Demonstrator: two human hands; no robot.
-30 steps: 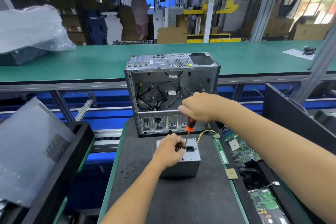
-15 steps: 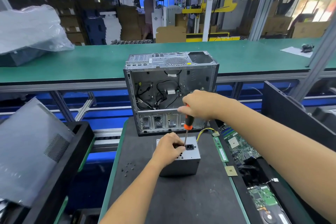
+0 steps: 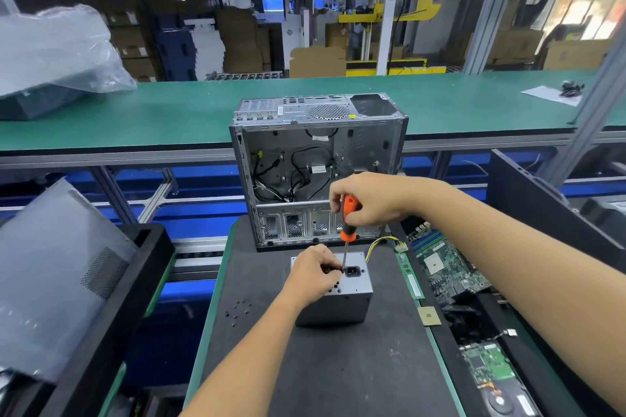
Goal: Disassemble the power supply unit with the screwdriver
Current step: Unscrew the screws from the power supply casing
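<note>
On the boxy metal power supply unit point(image 3: 352, 294), left hand point(image 3: 313, 276) grips; right hand point(image 3: 367, 201) clasps orange-handled screwdriver point(image 3: 348, 220).

The left hand point(image 3: 313, 276) hides the screwdriver point(image 3: 347, 223) tip — and the screws point(image 3: 238, 309) on the mat are too small to tell.

Just beyond our hands we see an open case point(image 3: 318, 166), cables inside. Left of our left hand, loose screws point(image 3: 238, 308) dot the black mat point(image 3: 338, 366). Right of our right arm lie a RAM stick point(image 3: 410, 276), a chip point(image 3: 429, 316) and circuit boards point(image 3: 447, 267). Far left, a grey panel point(image 3: 57, 278) leans.
</note>
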